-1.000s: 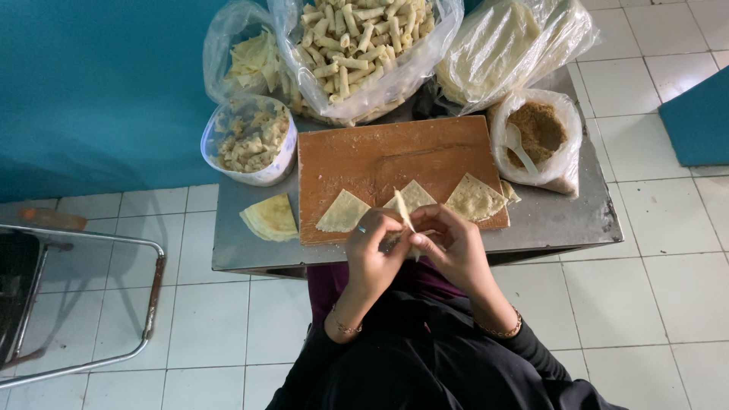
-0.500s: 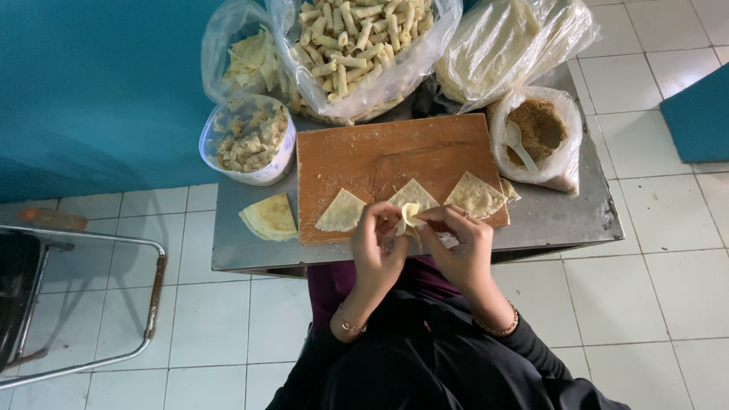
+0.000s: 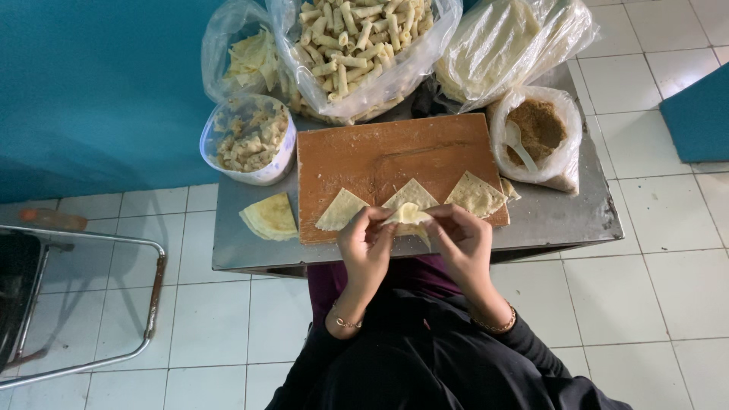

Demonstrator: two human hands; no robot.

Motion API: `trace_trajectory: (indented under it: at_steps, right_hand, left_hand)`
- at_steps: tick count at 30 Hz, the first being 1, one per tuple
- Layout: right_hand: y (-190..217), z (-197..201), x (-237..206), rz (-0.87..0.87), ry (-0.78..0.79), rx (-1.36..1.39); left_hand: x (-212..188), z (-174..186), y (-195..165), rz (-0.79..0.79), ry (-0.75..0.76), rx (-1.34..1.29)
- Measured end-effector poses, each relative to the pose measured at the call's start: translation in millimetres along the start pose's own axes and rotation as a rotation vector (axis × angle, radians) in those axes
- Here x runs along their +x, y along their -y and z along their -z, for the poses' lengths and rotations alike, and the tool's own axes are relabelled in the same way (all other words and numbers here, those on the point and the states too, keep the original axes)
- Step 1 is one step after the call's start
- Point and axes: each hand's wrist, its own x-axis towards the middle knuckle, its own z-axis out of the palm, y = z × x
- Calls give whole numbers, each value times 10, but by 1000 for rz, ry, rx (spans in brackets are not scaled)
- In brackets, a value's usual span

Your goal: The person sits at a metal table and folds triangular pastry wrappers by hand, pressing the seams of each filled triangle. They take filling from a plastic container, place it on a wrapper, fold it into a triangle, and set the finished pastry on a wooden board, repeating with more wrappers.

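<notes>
Pinching the small pastry wrapper (image 3: 408,216) between both sets of fingertips, my left hand (image 3: 366,244) and right hand (image 3: 465,241) have drawn closer than a second ago, and the sheet has gone from flat to curled, so I judge the roll is under way. It sits just above the near edge of the wooden board (image 3: 380,156), its long axis running left to right between my hands. Flat triangles (image 3: 475,194) lie beside it on the metal surface (image 3: 562,220).

Metal table (image 3: 562,220) — board (image 3: 380,152) (wooden); bags (image 3: 364,45), probably plastic.
</notes>
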Motion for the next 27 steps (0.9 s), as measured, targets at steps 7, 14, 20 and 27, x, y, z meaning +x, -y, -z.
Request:
trace_trajectory:
  at_steps: [7, 14, 20, 27]
  right_hand:
    - [-309, -101, 9, -73, -46, 799]
    - [-369, -127, -21, -94, 5, 1096]
    - [-301, -44, -9, -93, 18, 1156]
    - [-157, 101, 96, -132, -129, 1002]
  left_hand:
    - [-65, -93, 112, 144, -151, -431]
    - [-72, -124, 184, 194, -200, -756]
    - [-71, -88, 128, 233, -192, -839]
    - [56, -5, 88, 303, -279, -806]
